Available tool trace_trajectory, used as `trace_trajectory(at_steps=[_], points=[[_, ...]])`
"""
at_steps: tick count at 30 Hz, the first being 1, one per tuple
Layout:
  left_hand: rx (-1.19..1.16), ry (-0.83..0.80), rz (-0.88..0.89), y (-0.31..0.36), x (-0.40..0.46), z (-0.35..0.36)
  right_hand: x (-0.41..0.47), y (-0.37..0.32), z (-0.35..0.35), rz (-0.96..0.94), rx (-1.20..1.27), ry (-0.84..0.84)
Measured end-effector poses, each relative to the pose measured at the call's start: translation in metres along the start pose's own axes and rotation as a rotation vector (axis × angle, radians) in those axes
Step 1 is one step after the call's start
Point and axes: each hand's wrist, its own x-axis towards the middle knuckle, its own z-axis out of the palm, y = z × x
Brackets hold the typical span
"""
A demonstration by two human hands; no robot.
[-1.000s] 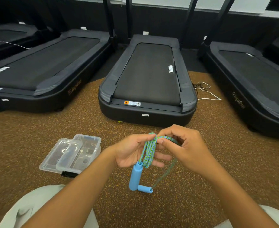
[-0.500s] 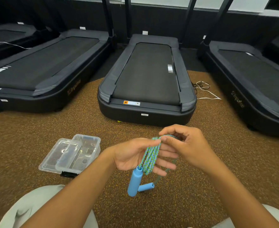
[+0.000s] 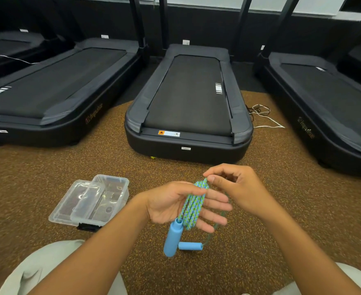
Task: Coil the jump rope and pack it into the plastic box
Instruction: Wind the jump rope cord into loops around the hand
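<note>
The jump rope (image 3: 193, 204), a blue-and-green braided cord, hung in several folded strands across the open palm of the left hand (image 3: 175, 204), its looped top reaching up between the two hands. One blue foam handle (image 3: 172, 238) dangled upright below the left palm, and the second blue handle (image 3: 190, 245) hung lying sideways just beside its lower end, joined by a thin run of cord that curved up behind the left fingers. The left hand's grip was loosely spread, fingers extended to the right beneath the strands, with the thumb laid over the bundle near its top and pressing it against the fingers. The right hand (image 3: 237, 188) sat just to the right and slightly higher, its grip pressed together, thumb and forefinger pinching the top loop of the cord.

To the left of the hands, on the speckled brown floor (image 3: 36, 173), stood the clear plastic box (image 3: 109, 199), open and holding none of the rope, with its clear lid (image 3: 68, 204) lying against its left side and a black latch showing at the near edge. Pale trouser knees showed at the bottom corners. Beyond the hands a black treadmill (image 3: 189, 107) stood on the floor, flanked by others on either side, with loose white and black cables (image 3: 262, 116) lying on the floor to its right.
</note>
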Motion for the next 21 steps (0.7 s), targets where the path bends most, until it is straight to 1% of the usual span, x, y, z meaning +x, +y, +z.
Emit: trace_trajectory(at_steps=[11,17,21], points=[[-0.056,-0.017,0.035,0.003,0.003,-0.001,0.004,0.014,0.007,0.006,-0.025,0.005],[-0.052,-0.019,0.091,0.005,0.003,-0.001,0.002,0.020,0.012,-0.042,-0.091,-0.064],[-0.076,0.012,0.130,0.005,0.004,-0.001,-0.001,0.023,0.018,0.013,-0.148,-0.104]])
